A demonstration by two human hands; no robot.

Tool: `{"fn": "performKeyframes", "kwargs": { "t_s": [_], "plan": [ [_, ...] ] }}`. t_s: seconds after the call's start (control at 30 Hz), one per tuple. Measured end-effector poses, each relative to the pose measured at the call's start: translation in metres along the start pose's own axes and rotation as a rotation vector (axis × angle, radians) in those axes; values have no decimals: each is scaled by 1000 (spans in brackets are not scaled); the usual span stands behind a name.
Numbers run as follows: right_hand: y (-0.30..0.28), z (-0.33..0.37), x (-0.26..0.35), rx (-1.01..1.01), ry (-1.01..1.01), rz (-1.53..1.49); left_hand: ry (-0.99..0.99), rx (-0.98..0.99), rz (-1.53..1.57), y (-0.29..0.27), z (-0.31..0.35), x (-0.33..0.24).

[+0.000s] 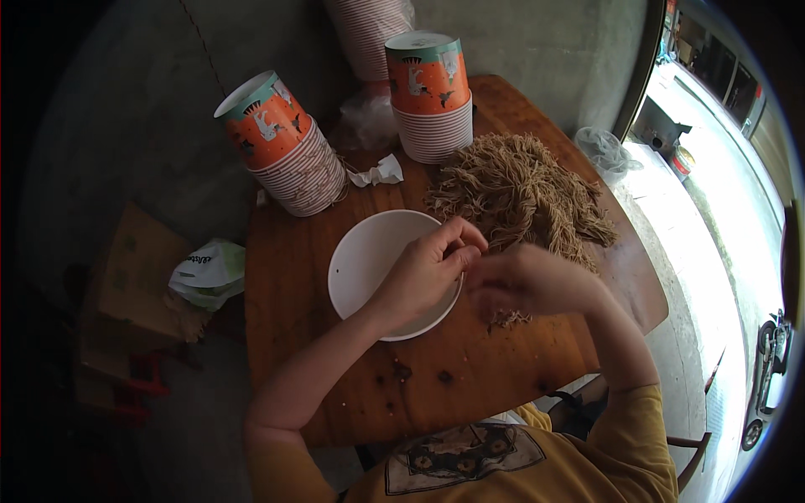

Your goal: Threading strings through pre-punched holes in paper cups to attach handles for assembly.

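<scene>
A white round bowl (369, 247) stands on the wooden table in front of me, with a small dark speck on its inner wall. Over its right side is my left hand (428, 272), its thumb and fingers pinched together; anything between them is too small to make out. My right hand (537, 281) is close beside it, just right of the bowl, its fingers smeared by motion. Beyond the right hand lies a large heap of tangled tan strands (524, 189), like string or dried noodles. A few loose bits (510, 318) show on the table below that hand.
Two stacks of orange-and-green paper tubs, a left one (285, 142) and a right one (429, 96), stand upside down at the back of the wooden table (335, 402). Crumpled white paper (379, 172) lies between them. A cardboard box (138, 268) and a plastic bag (210, 272) are at left.
</scene>
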State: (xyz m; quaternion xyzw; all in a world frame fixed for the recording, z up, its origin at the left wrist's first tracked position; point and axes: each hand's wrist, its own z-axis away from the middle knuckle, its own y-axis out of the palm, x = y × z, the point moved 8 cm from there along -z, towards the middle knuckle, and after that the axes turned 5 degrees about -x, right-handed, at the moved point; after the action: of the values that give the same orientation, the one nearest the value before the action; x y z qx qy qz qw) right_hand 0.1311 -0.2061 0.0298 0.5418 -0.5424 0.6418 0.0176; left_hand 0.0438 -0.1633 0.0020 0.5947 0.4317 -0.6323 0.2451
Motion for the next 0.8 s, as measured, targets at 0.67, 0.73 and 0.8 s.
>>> {"fn": "performKeyframes", "kwargs": {
  "t_s": [0.67, 0.73, 0.8],
  "plan": [
    [-42, -31, -70, -424, 166, -233, -206, 117, -24, -1, 16, -4],
    [-45, -19, -61, -548, 62, 4, -254, 105, 71, 0, 14, 3],
    [-51, 6, -26, -860, -53, 320, -307, 82, 168, -2, 14, 10]
  ]
}}
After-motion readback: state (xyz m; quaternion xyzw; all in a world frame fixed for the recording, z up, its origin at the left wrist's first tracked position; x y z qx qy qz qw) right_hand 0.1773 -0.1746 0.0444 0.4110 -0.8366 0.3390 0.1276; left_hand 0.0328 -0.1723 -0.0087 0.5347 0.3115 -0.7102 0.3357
